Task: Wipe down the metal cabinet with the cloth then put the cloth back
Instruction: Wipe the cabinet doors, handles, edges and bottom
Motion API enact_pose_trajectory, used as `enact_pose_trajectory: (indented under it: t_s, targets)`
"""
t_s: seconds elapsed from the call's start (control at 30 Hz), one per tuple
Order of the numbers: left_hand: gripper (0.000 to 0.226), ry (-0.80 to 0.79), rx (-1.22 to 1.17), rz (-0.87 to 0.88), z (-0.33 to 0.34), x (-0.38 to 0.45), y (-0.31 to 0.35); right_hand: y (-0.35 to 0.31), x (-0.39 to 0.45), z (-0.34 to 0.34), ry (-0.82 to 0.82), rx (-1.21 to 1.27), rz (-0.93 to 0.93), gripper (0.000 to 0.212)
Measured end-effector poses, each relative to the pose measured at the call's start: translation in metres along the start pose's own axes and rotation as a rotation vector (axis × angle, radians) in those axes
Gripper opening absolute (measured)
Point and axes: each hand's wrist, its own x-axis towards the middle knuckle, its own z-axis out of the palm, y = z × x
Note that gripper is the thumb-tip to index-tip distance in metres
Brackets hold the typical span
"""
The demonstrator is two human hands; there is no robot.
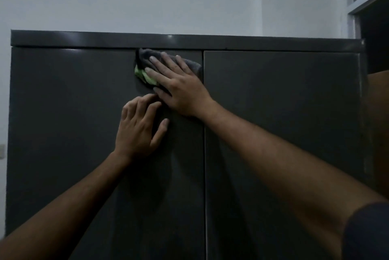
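nearest, the left hand point(137, 128) rests loosely spread on the metal cabinet point(284, 133) door holding nothing, while beyond it the right hand point(179, 87) presses the cloth point(147, 59) flat-fingered near the door's top edge, so firm, overlapping strokes would likely clean best.

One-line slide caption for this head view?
Right hand presses cloth on cabinet; left hand braces.
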Motion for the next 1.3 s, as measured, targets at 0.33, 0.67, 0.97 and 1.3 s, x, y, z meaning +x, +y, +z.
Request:
enact_pose_trajectory:
  t_s: [0.33, 0.67, 0.97, 1.3]
  targets:
    - [0.055, -0.008, 0.040, -0.005, 0.001, 0.004, 0.006, 0.117, -0.090, -0.044, 0.206, -0.039, 1.003, 0.062]
    - [0.050, -0.049, -0.058, 0.101, -0.001, 0.019, 0.056, 0.091, -0.256, -0.049, -0.021, -0.017, 0.142, 0.054]
    - [0.045, 0.081, -0.405, -0.049, 0.018, 0.041, 0.124, -0.029, -0.215, -0.013, 0.060, 0.152, 0.321, 0.054]
    - [0.052, -0.124, -0.156, 0.077, 0.036, 0.020, 0.120, 0.097, -0.324, -0.061, 0.035, -0.043, 0.404, 0.058]
